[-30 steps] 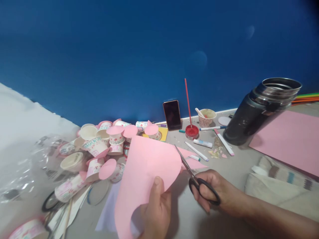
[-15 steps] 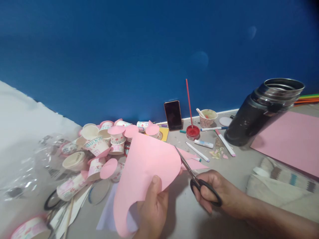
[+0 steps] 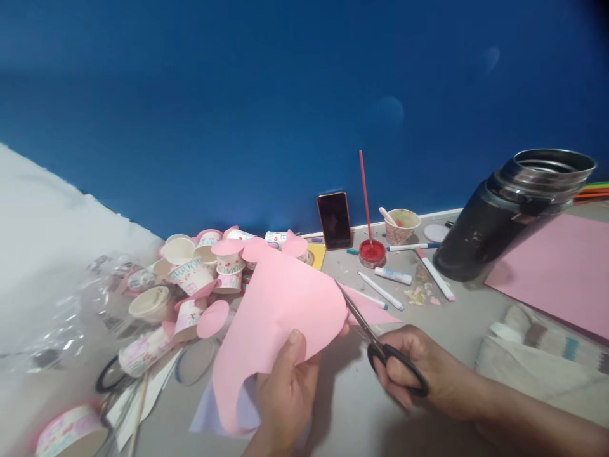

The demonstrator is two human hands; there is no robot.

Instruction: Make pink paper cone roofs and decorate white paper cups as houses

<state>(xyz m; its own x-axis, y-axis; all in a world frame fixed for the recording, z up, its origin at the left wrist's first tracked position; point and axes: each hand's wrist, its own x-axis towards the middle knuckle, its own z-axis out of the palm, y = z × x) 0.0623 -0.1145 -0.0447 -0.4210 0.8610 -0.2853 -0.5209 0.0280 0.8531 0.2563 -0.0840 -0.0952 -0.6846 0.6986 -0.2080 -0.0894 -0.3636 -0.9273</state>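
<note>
My left hand [image 3: 285,393] pinches a pink paper sheet [image 3: 278,317] from below, thumb on its front, holding it up over the grey table [image 3: 352,406]. My right hand [image 3: 413,371] grips black-handled scissors [image 3: 380,343]. The blades reach up-left along the sheet's rounded right edge. A cut pink strip [image 3: 373,311] lies behind the blades.
A heap of paper cups with pink discs [image 3: 200,279] lies at left, beside clear plastic wrap [image 3: 52,311]. A phone [image 3: 335,219], red paint pot with stick [image 3: 372,251], markers [image 3: 380,291], a dark flask [image 3: 504,222], another pink sheet [image 3: 556,266] and a folded cloth [image 3: 533,355] lie behind and right.
The left hand has turned the pink sheet a little, its lower part swinging left and down. The scissors stay at the sheet's right edge. The camera shifted slightly left.
</note>
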